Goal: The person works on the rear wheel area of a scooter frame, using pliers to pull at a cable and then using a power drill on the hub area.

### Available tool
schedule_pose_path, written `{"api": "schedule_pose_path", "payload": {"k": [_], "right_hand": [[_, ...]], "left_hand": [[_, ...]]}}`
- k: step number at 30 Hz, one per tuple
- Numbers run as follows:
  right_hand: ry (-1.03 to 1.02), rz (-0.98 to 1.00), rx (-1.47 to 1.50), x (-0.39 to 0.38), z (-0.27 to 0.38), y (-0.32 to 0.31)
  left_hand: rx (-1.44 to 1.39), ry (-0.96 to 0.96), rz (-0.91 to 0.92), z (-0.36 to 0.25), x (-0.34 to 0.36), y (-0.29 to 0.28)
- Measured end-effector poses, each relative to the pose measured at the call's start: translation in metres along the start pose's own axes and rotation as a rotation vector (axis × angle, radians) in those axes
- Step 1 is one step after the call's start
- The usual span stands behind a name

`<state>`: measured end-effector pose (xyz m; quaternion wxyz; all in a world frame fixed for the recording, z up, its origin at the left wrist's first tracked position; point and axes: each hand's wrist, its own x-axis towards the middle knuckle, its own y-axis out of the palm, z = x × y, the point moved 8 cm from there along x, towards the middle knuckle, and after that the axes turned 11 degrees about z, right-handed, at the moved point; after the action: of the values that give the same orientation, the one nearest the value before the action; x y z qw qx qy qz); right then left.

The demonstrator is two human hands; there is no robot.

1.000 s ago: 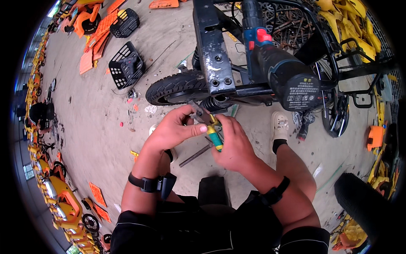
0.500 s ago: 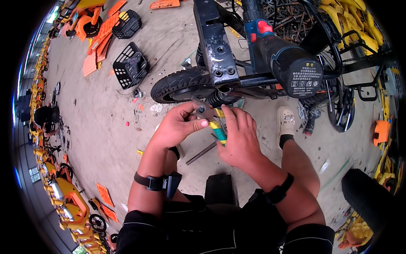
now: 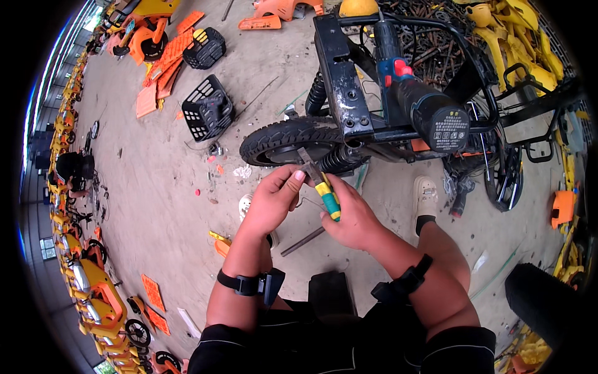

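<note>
Pliers [image 3: 331, 202] with yellow and green handles are held between my hands, jaws pointing up and away from me. My left hand [image 3: 272, 199] is closed at the metal head, its thumb pressed on it; anything small under those fingertips is hidden. My right hand [image 3: 349, 218] grips the handles. Just beyond the jaws are a black tire [image 3: 271, 140] and a coil-spring shock [image 3: 339, 163] of a bare black vehicle frame [image 3: 344, 93]. A drill [image 3: 430, 115], blue and black with red switches, lies on that frame. Below my hands a metal rod [image 3: 302, 242] lies on the floor.
Black baskets [image 3: 205, 109] and orange panels [image 3: 156, 81] lie at upper left. A heap of metal parts [image 3: 417, 43] and yellow body panels [image 3: 517, 37] fills upper right. Yellow scooters [image 3: 99, 293] line the left edge, where a person in black [image 3: 75, 171] crouches. My feet flank the rod.
The pliers have turned to point more away from me, and my left thumb has risen onto their head. The whole view has shifted slightly, bringing more of the background in.
</note>
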<state>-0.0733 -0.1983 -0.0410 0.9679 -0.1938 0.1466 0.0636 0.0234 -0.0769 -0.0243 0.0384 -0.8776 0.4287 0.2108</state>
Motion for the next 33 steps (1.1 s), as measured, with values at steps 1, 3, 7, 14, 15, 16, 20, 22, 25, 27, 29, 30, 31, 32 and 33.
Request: {"api": "schedule_pose_path", "payload": {"k": [1, 3, 7, 14, 15, 16, 20, 22, 25, 27, 29, 30, 31, 32, 33], "right_hand": [[-0.012, -0.006, -0.004, 0.001, 0.004, 0.001], [-0.034, -0.030, -0.052, 0.003, 0.014, -0.004], [-0.055, -0.052, -0.140, 0.000, 0.029, -0.013], [-0.182, -0.161, -0.300, -0.012, 0.043, -0.028], [-0.177, -0.165, -0.315, -0.012, 0.042, -0.030], [-0.165, -0.161, -0.330, -0.013, 0.039, -0.030], [-0.100, -0.144, -0.302, -0.007, 0.024, -0.030], [-0.051, -0.121, -0.258, -0.002, 0.014, -0.029], [0.084, -0.013, -0.080, 0.005, -0.002, -0.028], [0.063, -0.009, -0.024, 0.010, -0.008, -0.024], [0.033, 0.004, -0.004, 0.015, -0.004, -0.021], [0.015, 0.011, -0.009, 0.017, 0.000, -0.020], [-0.005, 0.020, -0.015, 0.020, 0.005, -0.020], [-0.003, 0.035, -0.032, 0.022, 0.007, -0.019], [-0.002, 0.051, -0.050, 0.025, 0.008, -0.019]], "left_hand": [[-0.014, 0.010, -0.018, -0.002, -0.003, -0.001], [-0.033, 0.041, -0.030, -0.005, -0.005, -0.004], [-0.086, 0.120, -0.087, -0.013, -0.011, -0.003], [-0.147, 0.205, -0.058, -0.013, -0.021, -0.004], [-0.128, 0.194, -0.064, -0.013, -0.019, -0.004], [-0.119, 0.175, -0.073, -0.008, -0.018, -0.003], [-0.162, 0.160, -0.067, 0.000, -0.007, -0.004], [-0.182, 0.165, -0.080, 0.000, -0.004, -0.005], [-0.211, 0.154, -0.086, 0.003, -0.001, -0.008], [-0.206, 0.156, -0.086, 0.000, 0.001, -0.009], [-0.182, 0.160, -0.098, -0.006, 0.002, -0.010], [-0.170, 0.162, -0.105, -0.008, 0.002, -0.012], [-0.147, 0.156, -0.100, -0.010, 0.002, -0.014], [-0.124, 0.151, -0.095, -0.012, 0.001, -0.017], [-0.101, 0.146, -0.090, -0.014, 0.000, -0.020]]}}
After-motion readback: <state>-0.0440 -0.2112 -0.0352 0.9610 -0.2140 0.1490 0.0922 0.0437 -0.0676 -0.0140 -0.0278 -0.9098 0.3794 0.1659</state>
